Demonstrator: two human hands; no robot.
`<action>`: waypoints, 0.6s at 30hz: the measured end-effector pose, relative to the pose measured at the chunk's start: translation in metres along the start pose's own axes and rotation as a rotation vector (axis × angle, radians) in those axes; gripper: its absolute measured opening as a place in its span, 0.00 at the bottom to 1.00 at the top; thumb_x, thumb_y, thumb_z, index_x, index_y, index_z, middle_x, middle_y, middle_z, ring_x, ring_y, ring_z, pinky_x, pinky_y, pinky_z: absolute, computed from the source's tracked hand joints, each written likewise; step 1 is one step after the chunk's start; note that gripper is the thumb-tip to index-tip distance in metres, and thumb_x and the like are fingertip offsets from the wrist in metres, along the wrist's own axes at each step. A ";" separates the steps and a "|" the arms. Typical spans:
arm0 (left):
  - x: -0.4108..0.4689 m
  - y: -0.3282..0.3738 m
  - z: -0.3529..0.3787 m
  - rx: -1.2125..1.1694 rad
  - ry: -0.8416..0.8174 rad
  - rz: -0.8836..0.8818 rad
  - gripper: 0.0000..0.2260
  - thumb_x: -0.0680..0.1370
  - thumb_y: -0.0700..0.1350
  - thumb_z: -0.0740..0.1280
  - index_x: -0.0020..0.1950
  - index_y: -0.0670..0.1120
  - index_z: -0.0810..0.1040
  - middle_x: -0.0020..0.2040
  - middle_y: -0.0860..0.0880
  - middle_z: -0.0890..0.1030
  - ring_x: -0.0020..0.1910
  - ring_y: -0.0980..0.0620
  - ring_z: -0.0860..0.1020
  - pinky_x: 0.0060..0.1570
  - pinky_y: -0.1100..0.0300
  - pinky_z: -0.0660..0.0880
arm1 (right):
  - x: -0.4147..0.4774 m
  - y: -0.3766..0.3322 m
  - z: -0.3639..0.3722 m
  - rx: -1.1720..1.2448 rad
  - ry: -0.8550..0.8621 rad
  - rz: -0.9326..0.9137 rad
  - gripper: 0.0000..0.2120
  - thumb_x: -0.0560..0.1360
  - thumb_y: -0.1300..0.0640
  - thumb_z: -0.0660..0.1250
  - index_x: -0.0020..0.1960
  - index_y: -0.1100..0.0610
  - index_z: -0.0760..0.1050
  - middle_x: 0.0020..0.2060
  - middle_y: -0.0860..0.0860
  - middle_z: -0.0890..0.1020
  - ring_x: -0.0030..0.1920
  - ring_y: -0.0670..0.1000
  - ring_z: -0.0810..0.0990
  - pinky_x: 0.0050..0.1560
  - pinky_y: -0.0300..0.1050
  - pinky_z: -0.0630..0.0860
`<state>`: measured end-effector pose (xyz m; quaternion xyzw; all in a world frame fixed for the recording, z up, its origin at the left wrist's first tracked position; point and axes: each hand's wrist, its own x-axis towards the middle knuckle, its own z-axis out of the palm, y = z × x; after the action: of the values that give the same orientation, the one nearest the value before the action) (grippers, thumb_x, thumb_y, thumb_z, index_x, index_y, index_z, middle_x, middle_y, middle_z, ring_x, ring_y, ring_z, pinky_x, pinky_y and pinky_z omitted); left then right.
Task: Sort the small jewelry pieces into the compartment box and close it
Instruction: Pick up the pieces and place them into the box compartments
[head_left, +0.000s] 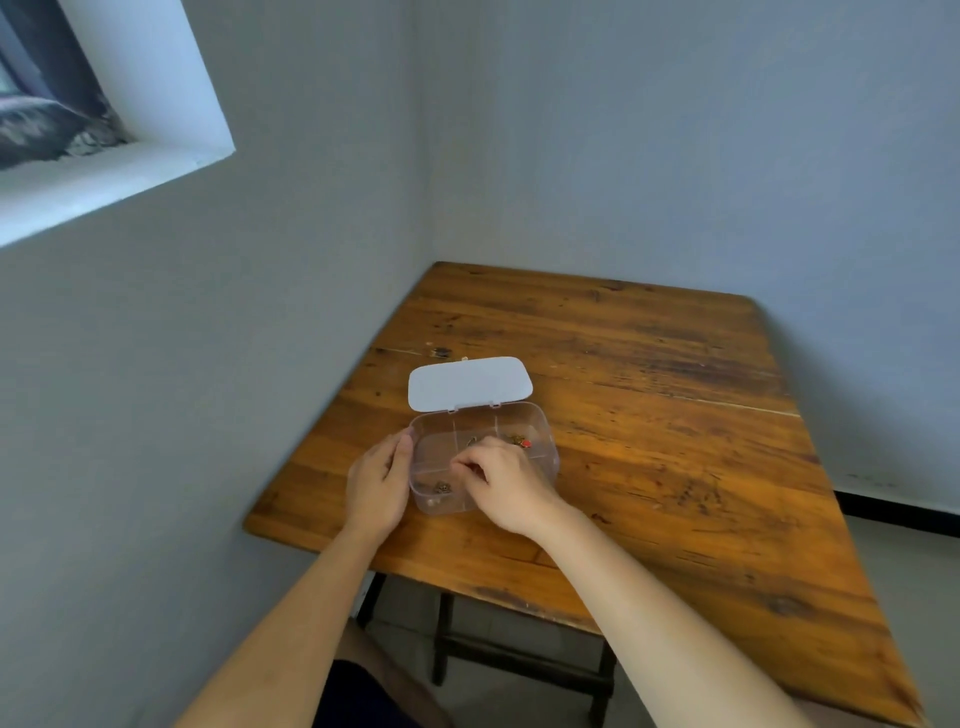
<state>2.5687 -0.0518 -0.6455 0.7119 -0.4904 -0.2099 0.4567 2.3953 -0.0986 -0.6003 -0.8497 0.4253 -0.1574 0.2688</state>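
A clear plastic compartment box (540, 428) sits on the wooden table (649, 415) near its left edge, with its lid (470, 383) open and tilted back. Small jewelry pieces lie in several compartments: a red and brass piece (522, 441) at the back right and dark brass pieces (442, 487) at the front left. My left hand (378, 483) rests flat against the box's left wall. My right hand (501, 480) hovers over the middle compartments with fingertips pinched together; whatever they hold is too small to see. Loose bits (441, 353) lie on the table behind the lid.
The table stands in a room corner, with grey walls close on the left and behind. A dark stool frame (519, 654) shows under the near table edge. A window recess (104, 130) is at the upper left.
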 end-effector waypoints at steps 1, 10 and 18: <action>0.000 0.000 -0.001 0.005 -0.010 -0.010 0.15 0.83 0.57 0.53 0.59 0.58 0.79 0.55 0.56 0.83 0.55 0.56 0.79 0.58 0.48 0.77 | -0.001 0.001 -0.002 0.022 0.008 0.002 0.12 0.82 0.52 0.62 0.62 0.50 0.79 0.58 0.49 0.79 0.58 0.49 0.77 0.56 0.42 0.75; -0.003 0.002 0.015 0.224 -0.083 0.035 0.25 0.80 0.64 0.51 0.68 0.56 0.77 0.67 0.52 0.78 0.73 0.49 0.68 0.74 0.43 0.58 | -0.032 0.055 -0.021 -0.121 0.409 0.087 0.24 0.78 0.38 0.61 0.69 0.50 0.73 0.64 0.47 0.73 0.65 0.50 0.70 0.65 0.52 0.71; 0.017 0.033 0.033 -0.099 0.025 -0.124 0.22 0.83 0.60 0.53 0.67 0.49 0.75 0.62 0.52 0.79 0.63 0.51 0.75 0.60 0.54 0.72 | -0.056 0.077 -0.009 0.172 0.313 0.374 0.60 0.60 0.17 0.60 0.78 0.42 0.34 0.81 0.48 0.48 0.79 0.55 0.52 0.74 0.62 0.62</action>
<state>2.5344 -0.0849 -0.6306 0.7200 -0.4287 -0.2530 0.4836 2.3088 -0.0944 -0.6406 -0.6956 0.5967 -0.2700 0.2953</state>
